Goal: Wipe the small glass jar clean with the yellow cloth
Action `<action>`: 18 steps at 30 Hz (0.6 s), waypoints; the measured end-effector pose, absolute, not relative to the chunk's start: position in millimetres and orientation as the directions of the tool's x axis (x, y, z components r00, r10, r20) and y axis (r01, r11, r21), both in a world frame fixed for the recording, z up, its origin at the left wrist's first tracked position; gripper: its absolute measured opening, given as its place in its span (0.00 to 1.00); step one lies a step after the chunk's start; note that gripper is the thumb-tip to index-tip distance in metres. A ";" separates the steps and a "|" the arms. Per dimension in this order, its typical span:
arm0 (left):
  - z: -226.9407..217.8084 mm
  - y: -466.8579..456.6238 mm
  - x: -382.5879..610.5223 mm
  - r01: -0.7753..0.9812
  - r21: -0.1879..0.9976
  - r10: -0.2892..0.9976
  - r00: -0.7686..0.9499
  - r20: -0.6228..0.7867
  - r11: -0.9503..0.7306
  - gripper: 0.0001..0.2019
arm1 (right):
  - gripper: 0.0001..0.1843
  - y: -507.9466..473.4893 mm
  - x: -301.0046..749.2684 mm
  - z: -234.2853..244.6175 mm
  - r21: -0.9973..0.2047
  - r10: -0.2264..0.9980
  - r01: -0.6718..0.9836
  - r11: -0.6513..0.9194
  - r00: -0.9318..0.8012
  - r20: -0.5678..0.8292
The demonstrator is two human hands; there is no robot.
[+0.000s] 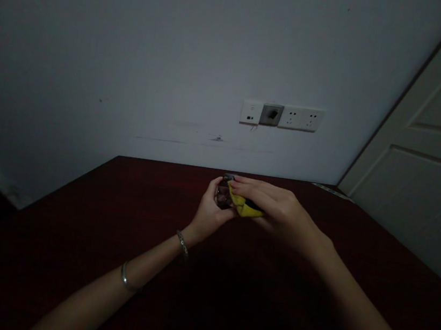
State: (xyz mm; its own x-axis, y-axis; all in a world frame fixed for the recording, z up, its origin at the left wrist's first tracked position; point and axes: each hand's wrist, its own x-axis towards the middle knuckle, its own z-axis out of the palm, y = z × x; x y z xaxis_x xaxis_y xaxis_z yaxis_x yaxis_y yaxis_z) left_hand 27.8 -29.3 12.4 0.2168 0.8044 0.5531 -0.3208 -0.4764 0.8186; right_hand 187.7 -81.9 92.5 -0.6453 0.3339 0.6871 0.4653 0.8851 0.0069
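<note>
Faceted glassy object [223,193], dim, partly hidden by hands [278,201], yellow cloth [240,205].

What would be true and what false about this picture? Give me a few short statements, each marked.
1. The right hand holds a yellow cloth. True.
2. The other hand is idle. False: the left hand holds a shiny, faceted object.
3. The right forearm wears jewellery. False: a chain bracelet and a bangle are on the left arm.
4. The tabletop is dark red. True.
5. Sockets are set in the wall. True.
</note>
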 end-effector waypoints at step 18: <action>22.7 -38.3 19.9 -0.359 0.921 0.878 0.381 0.291 -0.150 0.35 | 0.16 -76.6 198.4 89.9 -0.123 0.422 0.594 0.795 -0.395 0.816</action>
State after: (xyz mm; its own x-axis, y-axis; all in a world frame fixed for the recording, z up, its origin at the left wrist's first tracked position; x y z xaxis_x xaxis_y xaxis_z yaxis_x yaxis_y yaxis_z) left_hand 19.9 -38.3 22.7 0.3807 0.8776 0.2915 -0.3591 -0.1501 0.9211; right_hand 198.4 -76.6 89.9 -0.3945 0.4218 0.8163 0.5942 0.7948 -0.1235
